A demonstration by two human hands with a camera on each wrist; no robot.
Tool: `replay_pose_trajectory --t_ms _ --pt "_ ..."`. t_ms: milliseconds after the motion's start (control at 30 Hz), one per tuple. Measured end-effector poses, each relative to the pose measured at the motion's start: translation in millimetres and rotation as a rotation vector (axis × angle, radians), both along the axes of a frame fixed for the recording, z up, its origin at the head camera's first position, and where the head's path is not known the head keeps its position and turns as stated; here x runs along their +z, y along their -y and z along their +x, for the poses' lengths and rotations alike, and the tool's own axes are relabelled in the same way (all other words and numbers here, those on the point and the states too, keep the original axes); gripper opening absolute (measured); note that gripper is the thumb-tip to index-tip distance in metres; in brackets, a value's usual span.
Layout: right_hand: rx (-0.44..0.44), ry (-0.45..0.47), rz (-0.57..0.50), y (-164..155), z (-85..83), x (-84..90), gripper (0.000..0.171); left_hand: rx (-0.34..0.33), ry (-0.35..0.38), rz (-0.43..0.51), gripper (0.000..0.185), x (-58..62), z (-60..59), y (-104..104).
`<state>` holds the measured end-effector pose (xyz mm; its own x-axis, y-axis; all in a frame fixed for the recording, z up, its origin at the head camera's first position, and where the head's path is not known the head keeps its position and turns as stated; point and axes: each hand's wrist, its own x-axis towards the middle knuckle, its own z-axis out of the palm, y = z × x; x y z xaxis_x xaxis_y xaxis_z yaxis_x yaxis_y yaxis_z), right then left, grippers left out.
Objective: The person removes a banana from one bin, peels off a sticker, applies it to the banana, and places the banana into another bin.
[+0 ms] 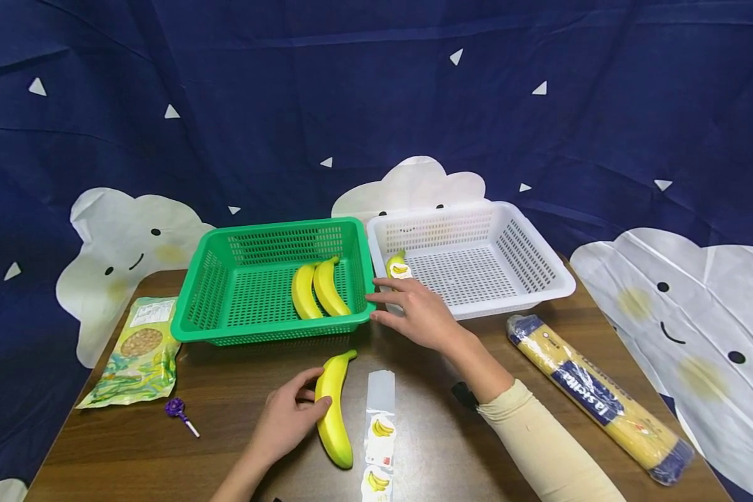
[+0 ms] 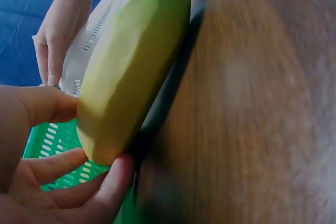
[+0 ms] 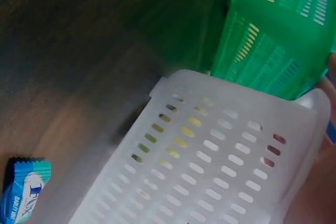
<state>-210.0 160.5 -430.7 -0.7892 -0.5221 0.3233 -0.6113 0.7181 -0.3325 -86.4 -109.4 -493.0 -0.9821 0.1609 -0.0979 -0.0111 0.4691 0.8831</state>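
My left hand (image 1: pixel 288 417) holds a yellow banana (image 1: pixel 335 418) between thumb and fingers, low over the table; the left wrist view shows the banana's greenish end (image 2: pixel 163 9) pointing away from the fingers. My right hand (image 1: pixel 417 314) reaches over the white basket's (image 1: pixel 514 305) near left corner, fingers extended to the green basket's (image 1: pixel 251 330) rim. Inside the white basket lies a banana (image 1: pixel 395 262) with a round banana sticker (image 1: pixel 400 271), partly hidden by the hand. Two bananas (image 1: pixel 304 293) lie side by side in the green basket. A strip of banana stickers (image 1: pixel 381 425) lies right of the held banana.
On the left are a green-and-yellow food bag (image 1: pixel 139 352) and a purple lollipop (image 1: pixel 177 410). A long spaghetti pack (image 1: pixel 596 397) lies on the right. The right wrist view shows a blue wrapped candy (image 3: pixel 26 192) near the white basket.
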Motion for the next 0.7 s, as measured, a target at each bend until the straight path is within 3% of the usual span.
replay_pose_trajectory --t_ms 200,367,533,700 --pt "0.012 -0.003 0.029 0 1.8 2.8 0.038 0.019 -0.050 -0.070 0.047 1.1 3.0 -4" --pt "0.033 -0.094 0.066 1 5.7 4.4 0.039 0.049 -0.063 -0.086 0.045 -0.4 4.7 -6" --pt "0.064 -0.169 -0.048 -2 14.5 5.1 0.037 0.061 -0.067 -0.073 0.044 -2.8 5.4 -8" --pt "0.038 -0.115 -0.150 -6 30.1 6.5 0.030 0.063 -0.073 -0.070 0.044 -3.2 5.2 -8"
